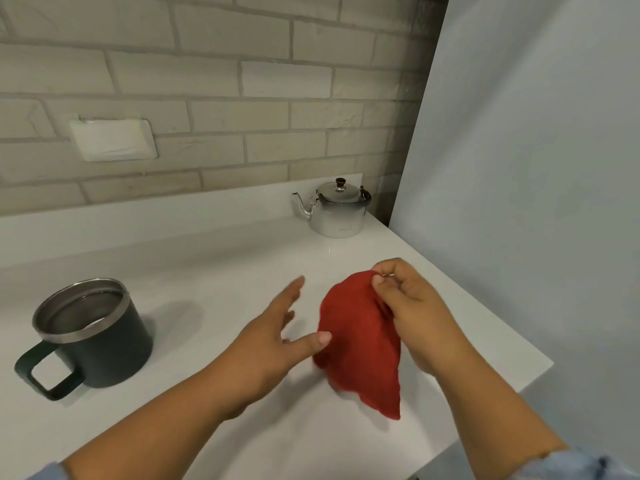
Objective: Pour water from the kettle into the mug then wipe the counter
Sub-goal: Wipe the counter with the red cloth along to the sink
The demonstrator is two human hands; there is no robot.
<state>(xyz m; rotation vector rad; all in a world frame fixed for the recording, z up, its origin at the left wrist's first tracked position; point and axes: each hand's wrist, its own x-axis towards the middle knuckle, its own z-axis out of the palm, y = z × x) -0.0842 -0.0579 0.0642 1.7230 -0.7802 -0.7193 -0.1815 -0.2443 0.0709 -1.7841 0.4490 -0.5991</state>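
A silver kettle (337,211) with a dark lid knob stands upright at the back right corner of the white counter (214,258), spout pointing left. A dark green mug (93,332) with a steel rim sits at the left, handle toward me, with water inside. My right hand (412,306) pinches the top of a red cloth (360,344) and lifts it so it hangs onto the counter. My left hand (277,341) is spread flat beside the cloth, its thumb touching the cloth's left edge.
A pale brick wall (207,81) runs behind the counter, with a white wall plate (112,140) on it. A plain grey wall (536,168) rises on the right. The counter's right edge (512,327) runs diagonally just beyond my right hand.
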